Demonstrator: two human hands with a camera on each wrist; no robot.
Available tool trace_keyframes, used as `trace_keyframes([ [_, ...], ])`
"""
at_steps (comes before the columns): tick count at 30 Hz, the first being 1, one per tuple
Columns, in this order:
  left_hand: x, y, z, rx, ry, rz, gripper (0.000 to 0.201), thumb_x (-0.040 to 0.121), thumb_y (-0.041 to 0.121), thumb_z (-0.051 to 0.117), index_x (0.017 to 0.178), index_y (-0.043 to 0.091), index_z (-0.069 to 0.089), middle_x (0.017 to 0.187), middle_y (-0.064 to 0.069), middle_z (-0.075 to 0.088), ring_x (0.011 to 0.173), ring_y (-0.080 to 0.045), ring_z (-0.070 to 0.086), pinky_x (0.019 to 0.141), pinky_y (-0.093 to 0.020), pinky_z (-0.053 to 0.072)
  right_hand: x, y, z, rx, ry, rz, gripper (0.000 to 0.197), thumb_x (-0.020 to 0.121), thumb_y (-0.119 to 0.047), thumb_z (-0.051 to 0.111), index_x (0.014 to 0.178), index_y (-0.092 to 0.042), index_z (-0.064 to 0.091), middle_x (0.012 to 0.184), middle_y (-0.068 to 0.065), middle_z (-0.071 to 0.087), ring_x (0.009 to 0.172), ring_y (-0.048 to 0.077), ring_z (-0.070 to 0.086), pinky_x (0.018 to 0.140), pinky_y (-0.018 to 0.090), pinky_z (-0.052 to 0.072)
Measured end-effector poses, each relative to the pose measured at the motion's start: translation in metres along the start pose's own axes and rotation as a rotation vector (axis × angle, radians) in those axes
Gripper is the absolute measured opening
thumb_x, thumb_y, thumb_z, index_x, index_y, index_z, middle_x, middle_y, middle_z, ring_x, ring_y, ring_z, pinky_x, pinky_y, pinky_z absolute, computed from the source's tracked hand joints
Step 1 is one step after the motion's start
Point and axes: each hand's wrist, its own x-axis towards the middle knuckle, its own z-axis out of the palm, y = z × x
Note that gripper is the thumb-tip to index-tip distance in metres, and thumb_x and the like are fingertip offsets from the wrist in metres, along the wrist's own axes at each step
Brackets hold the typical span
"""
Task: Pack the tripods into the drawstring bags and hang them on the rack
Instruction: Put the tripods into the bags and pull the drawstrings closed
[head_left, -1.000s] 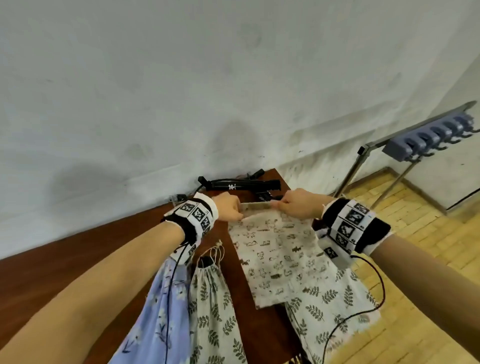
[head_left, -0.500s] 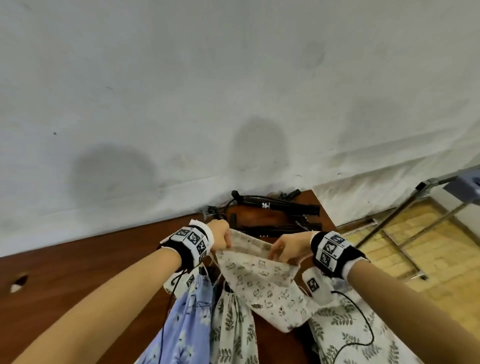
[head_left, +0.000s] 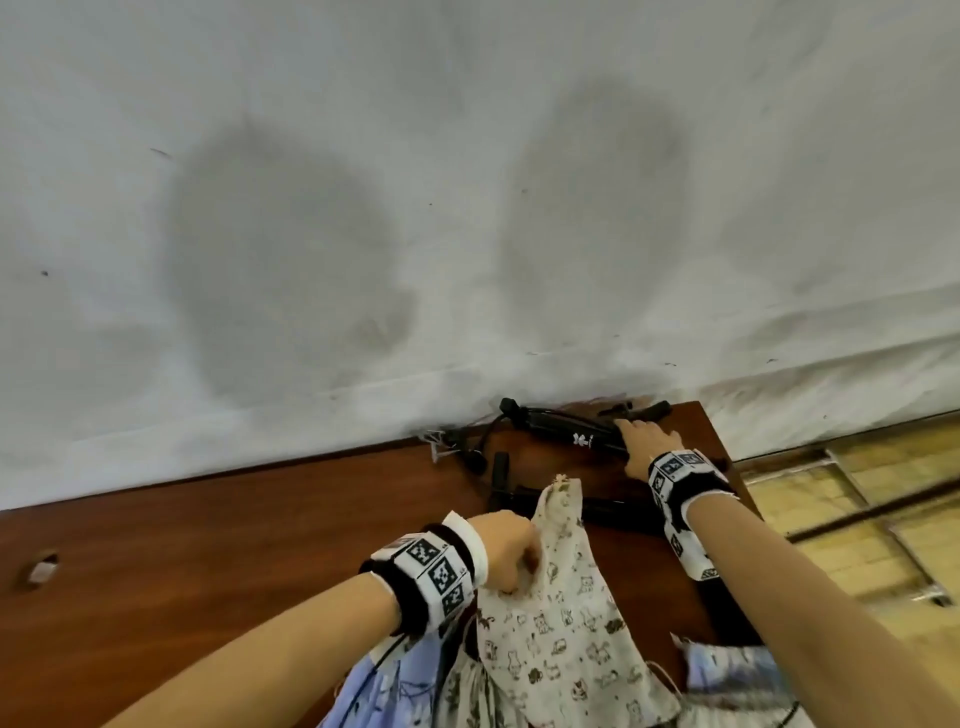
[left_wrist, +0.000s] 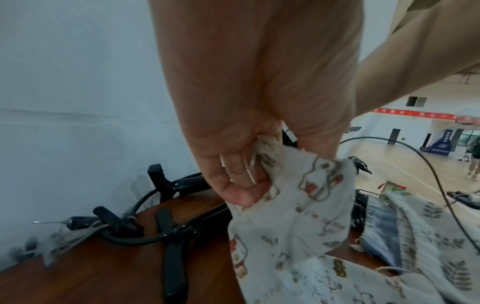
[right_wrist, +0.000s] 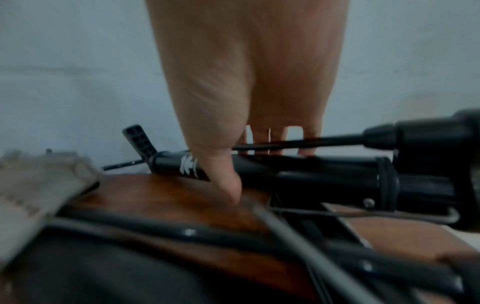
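Gripping the mouth of 1 cream bag (head_left: 563, 613) printed with small cartoon animals, the left hand (head_left: 506, 548) has its fingers (left_wrist: 235, 174) curled tight into the cloth; this soft cotton bag droops from the fist toward the near edge of the table (head_left: 208, 545). At least 3 more cloth bags lie below it at the table's near edge: 1 pale blue floral bag (head_left: 374, 691), 1 leaf-print bag (left_wrist: 426, 224) and 1 blue striped bag (head_left: 727, 670).

2 black folded tripods sit at the far right corner of the table. The far tripod (head_left: 566, 434) lies against the grey-white wall (head_left: 467, 182), a slim tube with a white logo and a flat ridged lever at its end. The near tripod (head_left: 608, 509) lies just behind the cream bag's raised corner, partly hidden by it.

Reaching forward, palm down, the right hand (head_left: 647, 444) lies over the far tripod's tube. In the right wrist view its fingers (right_wrist: 262, 142) drape over the top and the thumb comes down the near side to the tabletop, so the hand is starting to wrap the tube, though I cannot tell if the grip has closed.

Both wrists wear black bands with black-and-white square markers. The table is smooth, reddish-brown wood; a black cable (left_wrist: 135, 236) coils on it near the wall.
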Motion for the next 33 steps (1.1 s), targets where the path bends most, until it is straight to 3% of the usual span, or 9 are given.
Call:
trace_keyframes([
  [6, 0.008, -0.002, 0.002, -0.040, 0.021, 0.037, 0.038, 0.079, -0.001, 0.059, 0.115, 0.008, 0.065, 0.116, -0.010, 0.064, 0.105, -0.028, 0.059, 0.087, -0.038, 0.052, 0.001, 0.001, 0.023, 0.068, -0.037, -0.013, 0.048, 0.088, -0.028, 0.063, 0.131, -0.019, 0.045, 0.128, 0.010, 0.046, 0.121, 0.033, 0.046, 0.098, 0.052, 0.042],
  [9, 0.004, -0.002, 0.003, -0.054, 0.051, 0.023, 0.039, 0.080, 0.000, 0.059, 0.117, 0.010, 0.063, 0.119, -0.008, 0.061, 0.108, -0.026, 0.058, 0.089, -0.036, 0.051, -0.016, 0.005, 0.021, 0.147, 0.095, -0.007, 0.045, 0.089, -0.025, 0.062, 0.130, -0.020, 0.043, 0.121, 0.008, 0.053, 0.110, 0.031, 0.055, 0.097, 0.051, 0.039],
  [13, -0.010, 0.003, -0.003, -0.172, 0.136, 0.017, 0.035, 0.084, -0.007, 0.049, 0.110, 0.007, 0.066, 0.123, -0.007, 0.060, 0.113, -0.023, 0.056, 0.090, -0.027, 0.047, -0.051, 0.013, 0.013, 0.239, 0.350, -0.034, 0.039, 0.082, -0.011, 0.059, 0.116, -0.025, 0.047, 0.095, -0.001, 0.066, 0.099, 0.024, 0.062, 0.105, 0.044, 0.027],
  [17, -0.028, 0.017, -0.009, -0.310, 0.246, -0.020, 0.039, 0.084, -0.012, 0.043, 0.107, 0.006, 0.069, 0.123, -0.006, 0.061, 0.117, -0.021, 0.054, 0.083, -0.022, 0.042, -0.092, 0.012, 0.012, 0.190, 0.464, -0.079, 0.039, 0.079, -0.008, 0.060, 0.111, -0.028, 0.050, 0.092, -0.006, 0.065, 0.100, 0.019, 0.061, 0.113, 0.039, 0.019],
  [22, -0.059, 0.036, -0.006, -0.415, 0.403, -0.016, 0.034, 0.086, -0.011, 0.043, 0.102, 0.004, 0.069, 0.128, -0.005, 0.056, 0.127, -0.015, 0.042, 0.095, -0.021, 0.035, -0.142, 0.010, 0.024, 0.259, 0.646, -0.065, 0.042, 0.071, -0.003, 0.069, 0.103, -0.027, 0.056, 0.083, -0.006, 0.063, 0.093, 0.022, 0.063, 0.112, 0.040, 0.025],
  [24, -0.070, 0.044, -0.004, -0.493, 0.486, -0.010, 0.035, 0.084, -0.012, 0.043, 0.083, 0.009, 0.071, 0.115, -0.004, 0.063, 0.117, -0.013, 0.049, 0.096, -0.022, 0.037, -0.161, 0.010, 0.026, 0.342, 0.722, -0.034, 0.040, 0.072, -0.004, 0.070, 0.103, -0.026, 0.060, 0.084, -0.006, 0.064, 0.093, 0.022, 0.063, 0.111, 0.040, 0.025],
  [27, -0.085, 0.050, -0.002, -0.685, 0.667, 0.051, 0.028, 0.085, -0.002, 0.043, 0.062, 0.011, 0.054, 0.074, -0.007, 0.058, 0.064, -0.013, 0.054, 0.065, -0.028, 0.050, -0.190, 0.011, 0.022, 0.507, 0.797, 0.005, 0.037, 0.076, -0.006, 0.069, 0.107, -0.026, 0.063, 0.089, -0.005, 0.065, 0.096, 0.020, 0.062, 0.112, 0.037, 0.021],
  [31, -0.110, 0.050, -0.013, -0.687, 1.005, 0.106, 0.016, 0.094, 0.020, 0.046, 0.088, 0.034, 0.052, 0.064, -0.007, 0.065, 0.053, -0.014, 0.062, 0.064, -0.032, 0.057, -0.223, 0.018, 0.010, 0.703, 0.868, 0.032, 0.033, 0.074, -0.003, 0.068, 0.096, -0.027, 0.062, 0.081, -0.008, 0.067, 0.086, 0.018, 0.063, 0.109, 0.041, 0.029],
  [33, -0.121, 0.049, -0.025, -0.628, 1.132, 0.094, 0.033, 0.093, 0.019, 0.048, 0.115, 0.044, 0.045, 0.051, 0.003, 0.055, 0.044, -0.009, 0.052, 0.057, -0.022, 0.051, -0.240, 0.021, 0.003, 0.732, 0.887, 0.036, 0.029, 0.074, -0.003, 0.067, 0.088, -0.027, 0.060, 0.075, -0.008, 0.065, 0.080, 0.021, 0.063, 0.104, 0.040, 0.034],
])
